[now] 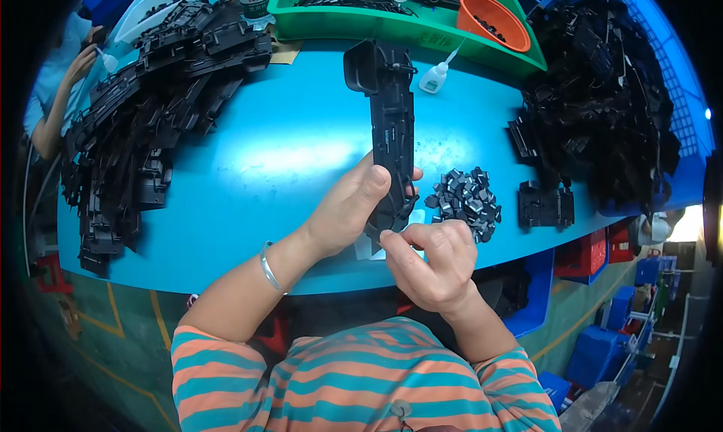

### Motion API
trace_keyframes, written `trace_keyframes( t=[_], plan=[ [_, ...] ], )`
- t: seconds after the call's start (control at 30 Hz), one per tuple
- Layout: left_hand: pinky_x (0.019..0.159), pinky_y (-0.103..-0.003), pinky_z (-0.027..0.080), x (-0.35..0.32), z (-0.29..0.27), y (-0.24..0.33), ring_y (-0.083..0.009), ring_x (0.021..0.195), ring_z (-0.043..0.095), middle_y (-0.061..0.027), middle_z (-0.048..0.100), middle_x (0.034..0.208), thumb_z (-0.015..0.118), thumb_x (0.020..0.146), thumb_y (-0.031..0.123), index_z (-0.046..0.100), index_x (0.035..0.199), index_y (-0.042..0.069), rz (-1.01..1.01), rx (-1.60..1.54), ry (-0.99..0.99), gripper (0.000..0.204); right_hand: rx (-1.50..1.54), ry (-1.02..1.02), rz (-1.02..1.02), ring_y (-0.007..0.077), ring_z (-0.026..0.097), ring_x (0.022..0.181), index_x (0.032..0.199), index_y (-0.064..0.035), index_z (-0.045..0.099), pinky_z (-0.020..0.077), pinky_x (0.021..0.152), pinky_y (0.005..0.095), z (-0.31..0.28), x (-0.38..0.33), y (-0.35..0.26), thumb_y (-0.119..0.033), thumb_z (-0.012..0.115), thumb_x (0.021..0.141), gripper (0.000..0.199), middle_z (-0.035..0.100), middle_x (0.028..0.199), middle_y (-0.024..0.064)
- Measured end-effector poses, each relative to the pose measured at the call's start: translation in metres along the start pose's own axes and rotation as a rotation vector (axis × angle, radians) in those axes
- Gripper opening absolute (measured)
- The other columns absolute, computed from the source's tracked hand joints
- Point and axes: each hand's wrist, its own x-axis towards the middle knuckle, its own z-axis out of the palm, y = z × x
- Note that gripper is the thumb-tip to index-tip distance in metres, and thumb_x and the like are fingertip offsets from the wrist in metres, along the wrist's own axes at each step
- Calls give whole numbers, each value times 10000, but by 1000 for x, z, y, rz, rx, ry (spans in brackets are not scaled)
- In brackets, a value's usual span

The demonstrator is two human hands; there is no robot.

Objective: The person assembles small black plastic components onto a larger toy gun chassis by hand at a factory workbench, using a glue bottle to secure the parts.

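A long black moulded plastic part [392, 131] stands out from my left hand [354, 202], which is closed round its near end, thumb on top. Its wider, box-like end points away from me. My right hand [437, 263] is at the part's near end, thumb and forefinger pinched together there; whatever lies between those fingertips is too small to make out. A heap of small black pieces [467, 202] lies on the blue table just beyond my right hand. Something white [367, 247] lies partly hidden beneath my hands.
Stacked black parts [166, 93] cover the table's left side. A blue crate [689, 108] at right overflows with black parts. A small white dropper bottle [434, 78] stands before the green tray [429, 44], which holds an orange bowl [493, 18]. Another person's arm [64, 97] shows at far left.
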Motion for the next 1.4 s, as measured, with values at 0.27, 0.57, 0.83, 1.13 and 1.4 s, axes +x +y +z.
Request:
trace_keyframes(
  t=[0.27, 0.57, 0.83, 1.13, 1.4],
  plan=[
    [916, -283, 456, 1, 4, 1, -133, 1052, 537, -95, 532, 1206, 406, 922, 625, 383, 1325, 13, 39, 58, 49, 733, -2, 24, 8, 136, 514, 634, 877, -71, 682, 366, 605, 287, 2, -2, 0, -82, 694, 671, 207, 573, 796, 18],
    [914, -281, 457, 1, 4, 1, -133, 1052, 533, -98, 529, 1208, 404, 916, 635, 370, 1333, 9, 49, 74, 46, 753, 3, 65, 76, 140, 540, 658, 864, -89, 682, 379, 656, 298, 3, -7, 0, -48, 707, 636, 232, 574, 801, 6],
    [910, -276, 458, 1, 5, 0, -131, 1054, 530, -93, 528, 1206, 410, 904, 650, 361, 1342, 15, 52, 71, 58, 772, -10, 44, 69, 134, 534, 644, 850, -91, 671, 373, 671, 299, 2, -4, -1, -56, 693, 634, 220, 570, 789, 1],
    [924, -281, 454, 1, 4, -1, -139, 1068, 533, -102, 524, 1229, 406, 902, 654, 357, 1346, 11, 36, 44, 44, 782, -10, 50, 53, 127, 517, 620, 850, -87, 671, 342, 643, 295, 2, -4, -1, -57, 675, 628, 224, 572, 781, 3],
    [959, -320, 447, -1, 4, 0, -166, 1121, 532, -119, 511, 1268, 397, 936, 601, 358, 1354, -1, 31, -16, 30, 734, 32, 18, 62, 155, 497, 668, 888, -76, 679, 347, 645, 311, -4, -5, 1, 5, 713, 593, 308, 551, 794, 4]
  ],
)
